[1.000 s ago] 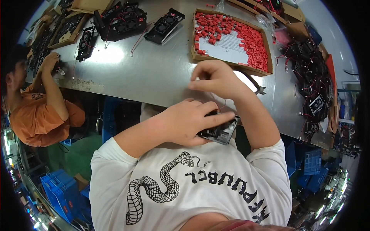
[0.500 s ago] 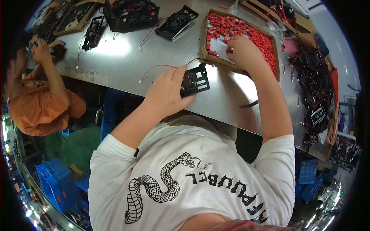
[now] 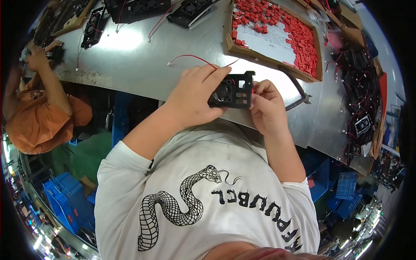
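My left hand (image 3: 196,93) is wrapped round a black plastic fan bracket (image 3: 242,92), held above the near edge of the metal table. A small fan shows in it, and a thin red and black cable (image 3: 190,56) with a white plug trails off to the left. At the bracket's right end, my right hand (image 3: 269,106) pinches a small red plastic piece (image 3: 254,91) against the frame. The fingers cover most of that piece. Beyond my hands lies a shallow cardboard tray (image 3: 268,63) with many loose red pieces (image 3: 303,47) over a white sheet.
Several black fan units (image 3: 190,12) lie along the far side of the table. Black cabled parts (image 3: 353,93) are heaped at the right. A dark strip (image 3: 296,102) rests right of my right hand. At the left, a person in an orange shirt (image 3: 39,115) works.
My right hand has left the red pieces in the tray and come back to the bracket's right end with one piece. The bracket has shifted slightly right in my left hand.
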Demonstrator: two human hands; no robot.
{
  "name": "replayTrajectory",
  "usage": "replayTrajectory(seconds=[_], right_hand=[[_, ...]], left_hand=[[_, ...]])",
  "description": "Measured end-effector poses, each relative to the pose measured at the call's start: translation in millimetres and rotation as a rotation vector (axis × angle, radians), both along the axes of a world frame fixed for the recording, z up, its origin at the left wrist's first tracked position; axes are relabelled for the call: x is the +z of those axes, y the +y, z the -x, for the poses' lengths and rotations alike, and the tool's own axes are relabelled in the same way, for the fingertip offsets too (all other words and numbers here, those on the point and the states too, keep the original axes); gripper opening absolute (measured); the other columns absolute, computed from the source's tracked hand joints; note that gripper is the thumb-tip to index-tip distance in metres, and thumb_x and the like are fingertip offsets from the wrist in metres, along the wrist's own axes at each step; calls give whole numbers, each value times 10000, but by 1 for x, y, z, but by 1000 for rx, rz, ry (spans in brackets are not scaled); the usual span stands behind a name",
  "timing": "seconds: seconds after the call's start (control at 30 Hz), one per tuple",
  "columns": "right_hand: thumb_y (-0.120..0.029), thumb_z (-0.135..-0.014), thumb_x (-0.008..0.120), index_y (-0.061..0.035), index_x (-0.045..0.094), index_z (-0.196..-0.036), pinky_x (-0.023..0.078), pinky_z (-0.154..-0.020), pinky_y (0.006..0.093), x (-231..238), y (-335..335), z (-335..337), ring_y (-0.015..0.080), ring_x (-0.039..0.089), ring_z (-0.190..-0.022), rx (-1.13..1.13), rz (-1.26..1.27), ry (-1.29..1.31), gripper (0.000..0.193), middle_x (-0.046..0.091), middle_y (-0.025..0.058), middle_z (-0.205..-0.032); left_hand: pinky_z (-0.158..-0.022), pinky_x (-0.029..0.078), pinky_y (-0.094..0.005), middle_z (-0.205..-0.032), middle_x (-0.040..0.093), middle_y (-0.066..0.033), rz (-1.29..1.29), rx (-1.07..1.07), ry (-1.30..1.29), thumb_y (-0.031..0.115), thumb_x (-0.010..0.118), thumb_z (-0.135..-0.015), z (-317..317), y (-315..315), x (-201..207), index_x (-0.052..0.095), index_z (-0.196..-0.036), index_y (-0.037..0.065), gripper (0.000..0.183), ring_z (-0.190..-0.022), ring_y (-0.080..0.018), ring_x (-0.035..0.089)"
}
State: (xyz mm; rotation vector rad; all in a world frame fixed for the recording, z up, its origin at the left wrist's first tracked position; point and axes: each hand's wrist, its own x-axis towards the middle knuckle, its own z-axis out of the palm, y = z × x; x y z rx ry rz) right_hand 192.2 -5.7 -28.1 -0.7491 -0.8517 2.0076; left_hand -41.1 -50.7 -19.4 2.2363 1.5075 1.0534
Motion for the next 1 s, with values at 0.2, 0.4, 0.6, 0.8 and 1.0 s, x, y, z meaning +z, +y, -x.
replayTrajectory(seconds=[0.2, 0.4, 0.6, 0.8, 1.0], right_hand=[[142, -875, 590, -42, 544, -947, 584, -847, 328, -16, -8, -10, 183, 691, -947, -69, -39, -172, 203, 685, 126, -1064], [133, -879, 624, -65, 486, -848, 596, -844, 356, -16, -20, -7, 207, 698, -971, -121, -421, -328, 243, 709, 158, -1075], [56, -897, 682, -129, 388, -788, 603, -792, 352, 9, -33, 18, 187, 695, -919, -255, -75, 71, 364, 709, 127, -1010], [87, -879, 670, -96, 499, -1026, 590, -789, 302, 6, -30, 9, 160, 686, -909, -296, -173, -357, 290, 687, 101, -1001], [111, -888, 645, -74, 476, -1208, 577, -844, 291, 2, -26, 1, 167, 685, -990, -207, -193, -580, 406, 682, 146, -1080]], left_hand=[[-928, 449, -445, -1154, 611, -112, 88, -106, -8, 301, 846, -646, -4, -5, 11, 564, -1388, 111, 817, -1047, -323, 597], [-910, 461, -428, -1089, 632, -117, 143, -112, 9, 471, 867, -679, -3, -5, 20, 594, -1363, 98, 826, -1001, -316, 613], [-855, 488, -420, -1059, 637, -129, 149, -174, -46, 543, 857, -680, -10, -3, 25, 578, -1368, 47, 893, -968, -332, 618], [-851, 485, -425, -1061, 640, -121, 131, -158, -98, 565, 842, -700, -15, -4, 15, 568, -1382, 42, 902, -962, -326, 618], [-873, 459, -434, -1102, 635, -98, 160, -130, 108, 594, 810, -724, -16, -4, 15, 572, -1395, 71, 883, -979, -305, 615]])
